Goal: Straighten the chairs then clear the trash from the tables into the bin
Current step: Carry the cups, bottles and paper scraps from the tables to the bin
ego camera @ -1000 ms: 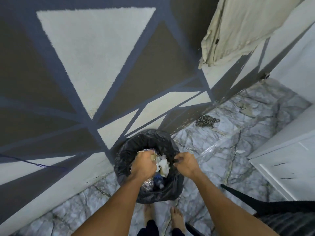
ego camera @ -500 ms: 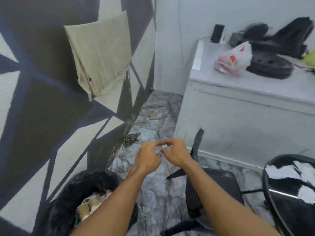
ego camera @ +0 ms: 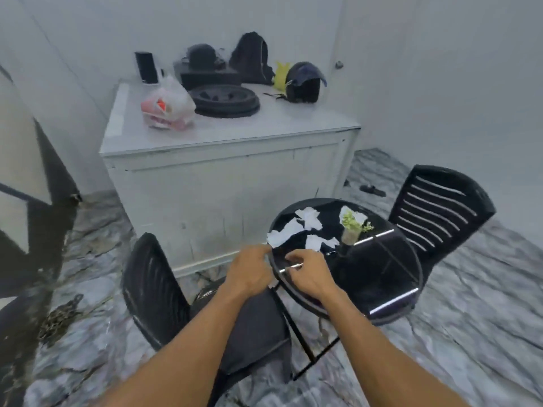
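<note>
Just beyond both hands' fingers [ego camera: 266, 250], seemingly untouched: paper scraps [ego camera: 286, 235].

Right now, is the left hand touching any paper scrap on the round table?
Cannot tell. In the head view the left hand's fingers overlap the nearest paper scrap at the round table's rim; motion blur hides contact or gap.
</note>
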`<action>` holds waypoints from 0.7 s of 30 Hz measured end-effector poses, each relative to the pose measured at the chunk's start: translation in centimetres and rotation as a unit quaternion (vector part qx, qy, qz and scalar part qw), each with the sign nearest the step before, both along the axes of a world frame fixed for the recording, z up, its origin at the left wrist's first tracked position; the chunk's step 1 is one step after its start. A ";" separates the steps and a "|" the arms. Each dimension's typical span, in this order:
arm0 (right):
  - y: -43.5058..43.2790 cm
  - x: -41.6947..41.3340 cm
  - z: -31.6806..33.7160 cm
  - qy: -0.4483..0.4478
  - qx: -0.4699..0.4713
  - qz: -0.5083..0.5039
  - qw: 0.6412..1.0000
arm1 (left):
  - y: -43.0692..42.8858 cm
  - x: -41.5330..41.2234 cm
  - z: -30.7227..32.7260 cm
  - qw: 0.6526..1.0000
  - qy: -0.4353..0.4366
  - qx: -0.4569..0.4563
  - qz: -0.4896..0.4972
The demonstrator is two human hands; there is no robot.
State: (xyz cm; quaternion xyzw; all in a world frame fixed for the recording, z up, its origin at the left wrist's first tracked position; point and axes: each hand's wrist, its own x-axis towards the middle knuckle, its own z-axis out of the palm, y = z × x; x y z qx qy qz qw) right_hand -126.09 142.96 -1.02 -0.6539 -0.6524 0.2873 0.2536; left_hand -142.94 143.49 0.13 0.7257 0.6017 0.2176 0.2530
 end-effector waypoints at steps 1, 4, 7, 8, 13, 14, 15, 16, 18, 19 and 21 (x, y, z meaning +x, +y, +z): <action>0.2 2.5 -0.1 -0.004 -0.003 -0.011 1.000 | 0.5 2.7 0.1 1.000 0.004 -0.003 -0.012; 0.9 9.1 -0.9 -0.010 -0.019 -0.027 0.999 | 1.6 9.6 -0.4 0.999 0.016 -0.011 -0.041; 1.7 13.9 -1.6 -0.012 -0.034 -0.042 0.998 | 2.6 14.4 -1.3 0.998 0.033 -0.026 -0.055; 2.0 15.1 -1.7 -0.011 -0.034 -0.045 0.998 | 3.0 15.5 -1.5 0.997 0.044 -0.033 -0.058; 5.4 19.1 -2.8 0.000 -0.039 -0.050 0.998 | 7.1 19.7 -3.0 0.996 0.073 -0.034 -0.044; 6.3 19.7 -3.0 -0.002 -0.039 -0.046 0.998 | 8.0 20.3 -3.3 0.996 0.075 -0.034 -0.044; 7.3 20.3 -3.3 -0.002 -0.040 -0.043 0.998 | 9.1 20.9 -3.6 0.996 0.074 -0.035 -0.044; 8.4 20.9 -3.5 -0.002 -0.039 -0.039 0.998 | 10.1 21.5 -3.9 0.996 0.074 -0.037 -0.042; 10.9 21.9 -4.1 -0.008 -0.039 -0.030 0.999 | 12.3 22.5 -4.7 0.996 0.076 -0.038 -0.036; 12.3 22.4 -4.3 -0.013 -0.038 -0.023 0.999 | 13.5 23.0 -5.3 0.996 0.076 -0.041 -0.032; 15.2 23.4 -5.0 -0.028 -0.034 -0.012 0.999 | 16.1 24.0 -6.4 0.996 0.071 -0.046 -0.019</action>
